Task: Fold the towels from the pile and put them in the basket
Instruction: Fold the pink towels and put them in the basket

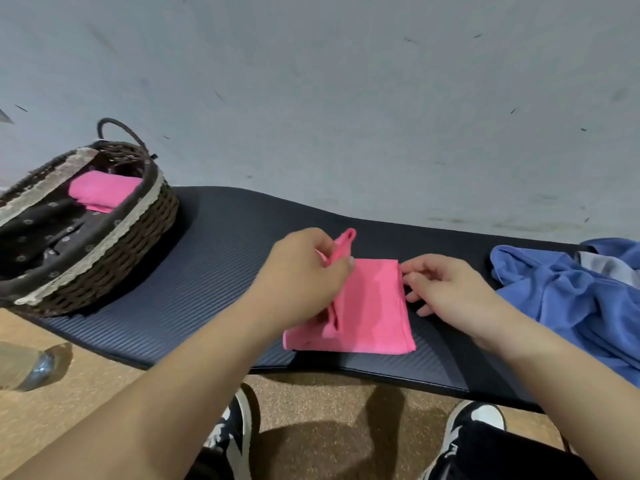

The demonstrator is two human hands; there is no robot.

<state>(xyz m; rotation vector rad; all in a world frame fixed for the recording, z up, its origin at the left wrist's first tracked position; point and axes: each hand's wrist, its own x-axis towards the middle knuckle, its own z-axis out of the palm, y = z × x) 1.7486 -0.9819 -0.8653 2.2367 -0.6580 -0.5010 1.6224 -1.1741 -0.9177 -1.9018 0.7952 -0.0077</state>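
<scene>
A pink towel (374, 306) lies partly folded on the dark mat (214, 271) in the middle. My left hand (304, 275) pinches its left edge and lifts it, so a fold of cloth sticks up. My right hand (446, 289) rests on the mat with its fingertips on the towel's right edge. A pile of blue towels (568, 299) lies crumpled at the right end of the mat. The brown wicker basket (138, 244) stands at the left end, with a folded pink towel (100, 192) inside it.
The mat lies along a grey wall (346, 98) on a tan floor (86, 386). A clear plastic bottle (24, 368) lies on the floor at the left. My two black and white shoes (235, 431) show below the mat's near edge.
</scene>
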